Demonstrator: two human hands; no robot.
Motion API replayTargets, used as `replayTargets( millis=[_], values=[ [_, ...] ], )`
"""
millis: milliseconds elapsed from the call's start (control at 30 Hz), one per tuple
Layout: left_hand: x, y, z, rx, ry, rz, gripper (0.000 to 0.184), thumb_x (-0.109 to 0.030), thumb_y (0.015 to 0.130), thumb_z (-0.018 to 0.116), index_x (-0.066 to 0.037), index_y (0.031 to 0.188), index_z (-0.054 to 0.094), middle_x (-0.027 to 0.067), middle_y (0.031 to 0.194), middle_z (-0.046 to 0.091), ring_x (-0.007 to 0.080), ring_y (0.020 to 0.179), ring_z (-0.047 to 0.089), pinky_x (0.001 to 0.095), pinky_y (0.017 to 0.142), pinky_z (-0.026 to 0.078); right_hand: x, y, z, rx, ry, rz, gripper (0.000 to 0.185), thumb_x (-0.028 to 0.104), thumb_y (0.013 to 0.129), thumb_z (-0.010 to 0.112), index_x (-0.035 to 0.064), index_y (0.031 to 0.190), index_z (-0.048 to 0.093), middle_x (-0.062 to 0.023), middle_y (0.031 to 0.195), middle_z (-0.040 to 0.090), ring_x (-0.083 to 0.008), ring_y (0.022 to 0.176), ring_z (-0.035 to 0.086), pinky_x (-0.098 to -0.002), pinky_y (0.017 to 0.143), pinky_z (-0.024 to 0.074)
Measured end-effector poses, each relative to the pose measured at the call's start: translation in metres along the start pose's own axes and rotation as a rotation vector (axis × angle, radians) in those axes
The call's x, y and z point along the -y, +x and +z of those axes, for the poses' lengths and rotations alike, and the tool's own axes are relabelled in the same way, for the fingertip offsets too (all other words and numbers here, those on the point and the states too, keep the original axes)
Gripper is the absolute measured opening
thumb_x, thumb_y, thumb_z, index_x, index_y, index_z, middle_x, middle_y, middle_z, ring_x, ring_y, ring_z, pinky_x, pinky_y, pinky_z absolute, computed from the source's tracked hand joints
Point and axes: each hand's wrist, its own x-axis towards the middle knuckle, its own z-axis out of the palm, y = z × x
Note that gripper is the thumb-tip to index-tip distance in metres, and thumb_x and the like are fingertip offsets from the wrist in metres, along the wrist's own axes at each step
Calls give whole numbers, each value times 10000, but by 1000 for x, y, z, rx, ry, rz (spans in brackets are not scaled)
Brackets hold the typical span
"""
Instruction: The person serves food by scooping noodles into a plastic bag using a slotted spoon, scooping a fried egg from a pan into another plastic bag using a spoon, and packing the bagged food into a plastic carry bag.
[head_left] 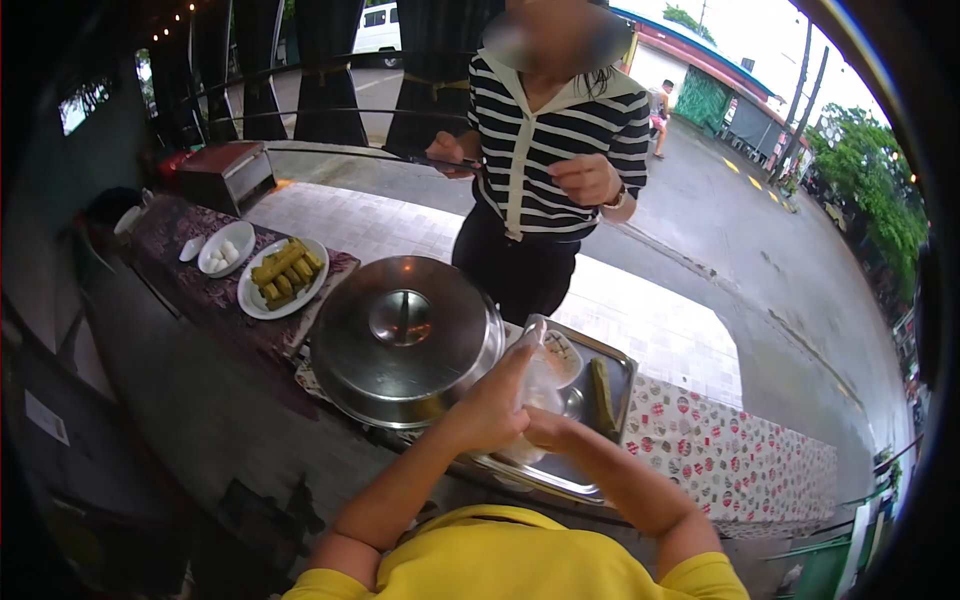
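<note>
My left hand [495, 400] is in front of the large steel pot lid [365, 350], its fingers closed on a clear plastic bag [541, 385]. Against its wrist side, my right hand [546, 428] is closed at the lower part of the same bag. The bag's whitish contents are too blurred to name. Both hands are above a metal tray [628, 378]. On the tray are a white container [564, 358] with something orange-brown in it and a long green leaf-wrapped roll [603, 395].
Across the stall stands a person in a striped top [545, 135], one hand holding a dark phone-like object. To the left are a plate of leaf-wrapped rolls [285, 275], a plate of white eggs [226, 250] and a red-topped metal box [225, 170]. Patterned cloth [730, 455] covers the right side.
</note>
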Motion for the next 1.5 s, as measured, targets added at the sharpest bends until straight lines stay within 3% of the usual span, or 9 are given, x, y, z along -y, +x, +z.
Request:
replayTargets(
  millis=[267, 367, 467, 567, 733, 867, 1067, 1167, 1500],
  values=[
    [-9, -6, -20, -143, -86, -169, 751, -22, 674, 623, 18, 1348, 293, 166, 1142, 472, 175, 747, 494, 280, 631, 448, 150, -42, -16, -38, -958, 515, 657, 545, 877, 379, -1, 1222, 497, -316, 1189, 500, -416, 1167, 466, -428, 1000, 356],
    [-28, -1, -22, -140, -141, -362, 711, -34, 688, 577, 36, 1338, 298, 268, 1227, 443, 371, 1046, 536, 387, 795, 471, 148, -53, -32, -62, -1063, 483, 585, 512, 865, 452, 7, 1134, 575, -225, 1100, 596, -344, 1059, 562, -422, 933, 418],
    [3, -2, 3, -371, -13, -244, 523, -17, 705, 608, 36, 1198, 441, 161, 952, 551, 182, 607, 546, 303, 564, 457, 168, -74, -38, -55, -946, 241, 314, 250, 874, 525, 0, 1033, 628, -154, 990, 655, -227, 894, 640, -349, 791, 498],
    [16, -8, 15, -349, 100, -147, 446, -7, 717, 582, 44, 1148, 476, 169, 940, 557, 195, 627, 569, 313, 572, 464, 139, -95, -69, -288, -178, -122, 191, -7, 851, 511, 12, 980, 651, -84, 870, 667, -141, 749, 642, -259, 606, 506],
    [-2, -7, 18, -274, 167, -142, 383, -10, 729, 550, 37, 1106, 495, 201, 970, 563, 327, 827, 554, 396, 749, 452, 42, -94, -113, -913, -520, 254, 213, 164, 851, 542, 4, 947, 644, -146, 800, 661, -291, 662, 634, -350, 629, 514],
    [-6, -1, 13, -247, 415, -121, 284, -24, 738, 560, 12, 1018, 523, 169, 942, 583, 348, 917, 549, 409, 805, 447, -50, -80, -110, -734, -911, 564, 426, 230, 788, 590, -9, 1132, 513, -227, 1083, 545, -370, 1061, 514, -425, 902, 426],
    [0, 1, -2, -277, 394, -116, 157, -56, 714, 643, -8, 838, 560, 102, 785, 608, 266, 773, 552, 355, 703, 447, -53, -78, -111, -787, -883, 515, 298, 183, 751, 609, -60, 924, 599, -213, 894, 630, -322, 869, 625, -423, 764, 500],
    [0, -1, -10, -230, 26, -348, 147, -31, 703, 661, -30, 817, 568, 33, 703, 578, 153, 647, 529, 280, 627, 435, -43, -99, -134, -720, -242, 529, 265, 148, 730, 626, -73, 876, 621, -160, 746, 639, -227, 684, 646, -356, 591, 524],
    [35, -3, -4, -185, -502, -260, 605, 117, 633, 523, -72, 1205, 470, 54, 1142, 520, 68, 751, 494, 211, 658, 417, 115, -64, -63, -821, 190, -617, 260, 26, 782, 613, 20, 1024, 519, -74, 960, 615, -163, 839, 603, -295, 696, 509]
  ],
)
